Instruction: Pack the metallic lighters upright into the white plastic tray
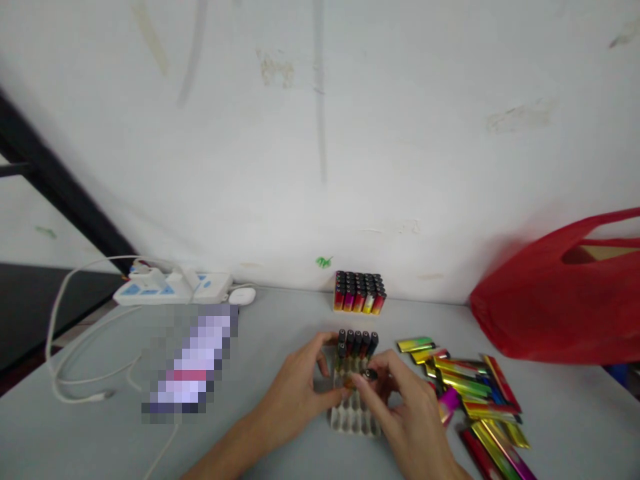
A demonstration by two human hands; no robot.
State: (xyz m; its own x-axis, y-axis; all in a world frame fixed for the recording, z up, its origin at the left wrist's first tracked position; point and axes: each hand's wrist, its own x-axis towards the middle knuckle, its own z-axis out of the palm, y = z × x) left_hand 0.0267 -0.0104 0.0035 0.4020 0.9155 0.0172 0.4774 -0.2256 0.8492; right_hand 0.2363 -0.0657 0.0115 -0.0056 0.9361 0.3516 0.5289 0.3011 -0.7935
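Note:
A pale slotted tray point(356, 421) lies on the table, with several black-topped lighters point(358, 343) upright in its far rows. Its near slots show no lighters. My left hand point(303, 380) is curled about the tray's left side, its index finger by the far lighters and its thumb over the tray edge. Pinched between the thumb and fingers of my right hand point(405, 403) is a lighter point(369, 375), its black top showing above the tray; most of its body is hidden.
Against the wall stands a filled block of lighters point(359, 293). Shiny loose lighters point(470, 387) lie piled at right, near a red bag point(560, 300). To the left are a pixelated phone point(195, 360), a power strip point(173, 288), a white case point(243, 296) and a white cable point(83, 400).

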